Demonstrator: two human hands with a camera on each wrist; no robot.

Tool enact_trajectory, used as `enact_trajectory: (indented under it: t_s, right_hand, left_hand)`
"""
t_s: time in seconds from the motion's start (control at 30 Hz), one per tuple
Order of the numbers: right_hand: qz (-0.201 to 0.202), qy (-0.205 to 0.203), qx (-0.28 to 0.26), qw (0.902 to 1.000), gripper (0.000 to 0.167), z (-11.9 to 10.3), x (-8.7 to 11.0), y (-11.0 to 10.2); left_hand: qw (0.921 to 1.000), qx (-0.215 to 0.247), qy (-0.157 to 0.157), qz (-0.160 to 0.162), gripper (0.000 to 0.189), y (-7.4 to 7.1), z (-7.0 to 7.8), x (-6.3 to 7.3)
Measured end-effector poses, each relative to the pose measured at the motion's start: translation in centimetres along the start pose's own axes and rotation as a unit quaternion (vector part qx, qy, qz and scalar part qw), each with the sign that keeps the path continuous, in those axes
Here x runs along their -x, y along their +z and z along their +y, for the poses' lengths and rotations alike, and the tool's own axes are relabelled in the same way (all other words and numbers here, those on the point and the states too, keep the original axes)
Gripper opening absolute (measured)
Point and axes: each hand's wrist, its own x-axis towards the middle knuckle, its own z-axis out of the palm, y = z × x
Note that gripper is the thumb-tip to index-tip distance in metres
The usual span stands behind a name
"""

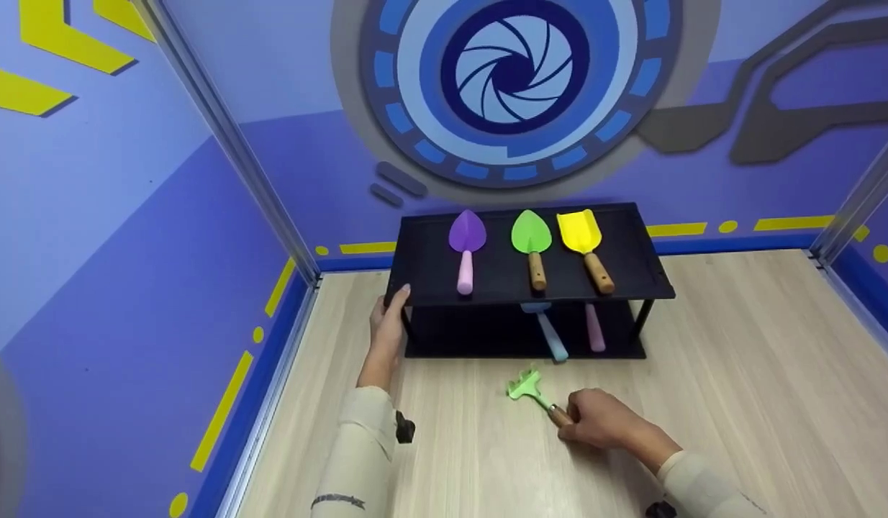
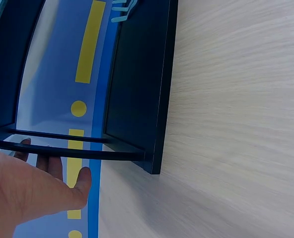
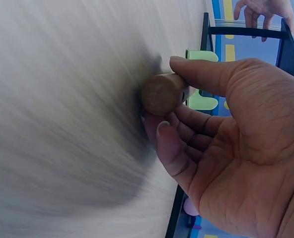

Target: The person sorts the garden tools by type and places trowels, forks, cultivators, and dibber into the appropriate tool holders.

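A small garden hand rake with a green head (image 1: 524, 385) and a wooden handle (image 3: 161, 94) is at the front of the table. My right hand (image 1: 602, 419) pinches the handle between thumb and fingers. Behind it stands a black two-tier rack (image 1: 498, 277). My left hand (image 1: 388, 327) holds the rack's left end, its thumb on the top tier's front corner, fingers reaching past the side posts (image 2: 72, 152). On the top tier lie a purple trowel (image 1: 467, 234), a green trowel (image 1: 532, 234) and a yellow shovel (image 1: 581, 232).
On the lower tier, a blue-handled rake (image 1: 552, 337) sticks out at the front beside a pink handle (image 1: 595, 327), whose head is hidden. Blue printed panels (image 1: 293, 180) stand behind and beside the wooden table (image 1: 746, 374).
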Motion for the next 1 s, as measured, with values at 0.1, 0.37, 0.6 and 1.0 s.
enact_trajectory:
  t_s: [0.1, 0.37, 0.6, 1.0]
  right_hand:
    - [0.007, -0.003, -0.006, 0.9999, 0.023, 0.0, -0.2, 0.2]
    - [0.037, 0.003, -0.014, 0.9992, 0.022, -0.2, -0.7, 0.9]
    - [0.073, 0.005, 0.002, 0.9973, 0.021, -0.7, -1.5, 1.5]
    - [0.086, 0.020, -0.013, 0.9960, 0.022, -1.8, -3.5, 2.1]
  left_hand:
    - [1.0000, -0.003, 0.004, 0.006, 0.073, 0.1, -0.1, -0.2]
    - [0.9998, 0.014, 0.010, 0.003, 0.067, 0.4, 0.0, -0.4]
    - [0.9998, 0.003, -0.005, 0.019, 0.079, 0.1, -0.1, -0.4]
    - [0.9999, 0.016, 0.003, 0.006, 0.074, 0.2, 0.1, 0.0]
